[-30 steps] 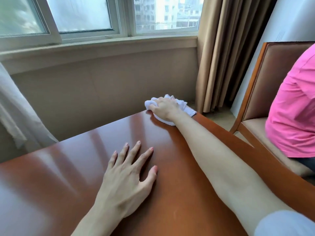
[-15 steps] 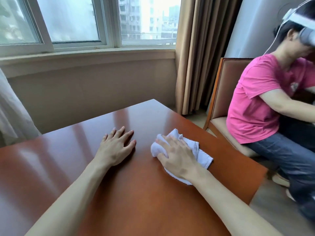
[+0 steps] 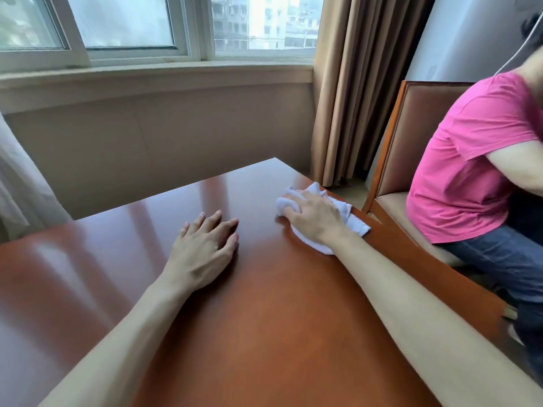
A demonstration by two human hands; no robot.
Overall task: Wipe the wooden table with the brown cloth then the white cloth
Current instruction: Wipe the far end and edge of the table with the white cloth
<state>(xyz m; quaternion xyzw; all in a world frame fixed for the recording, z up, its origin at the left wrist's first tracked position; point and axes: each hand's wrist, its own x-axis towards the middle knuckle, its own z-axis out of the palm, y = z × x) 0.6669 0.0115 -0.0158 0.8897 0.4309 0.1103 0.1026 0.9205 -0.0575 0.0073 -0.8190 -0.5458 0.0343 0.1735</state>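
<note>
Two hands on the wooden table (image 3: 264,318), only one working. R hand (image 3: 316,220) sits on top of the white cloth (image 3: 349,215), fingers curled over the bunched front of it and gripping it while the palm presses it flat to the wood. Cloth is at the table's right edge, approx. halfway up toward the far right corner, w/ one loose flap lying right at that edge.

Change vs. half a sec ago: the cloth has gone back out, away from the body, along the right edge. One sec ago it was up at the far corner, then it came in toward the near side, now it's heading out again. So this is a back-and-forth stroke on the right strip of the top, not a one-off pass.

L hand (image 3: 205,251) lies flat mid-table, fingers straight and spread, holding nothing, well apart from the cloth; looks like a brace. It's about where it was before.

No brown cloth in view, so prob. the first half is done and this is the white-cloth stage. Left part of the top likely needs passes yet.

Beyond the right edge: a person in a pink shirt (image 3: 470,160) seated on a chair (image 3: 411,136); curtain (image 3: 349,83) and window (image 3: 147,24) beyond the far edge.
</note>
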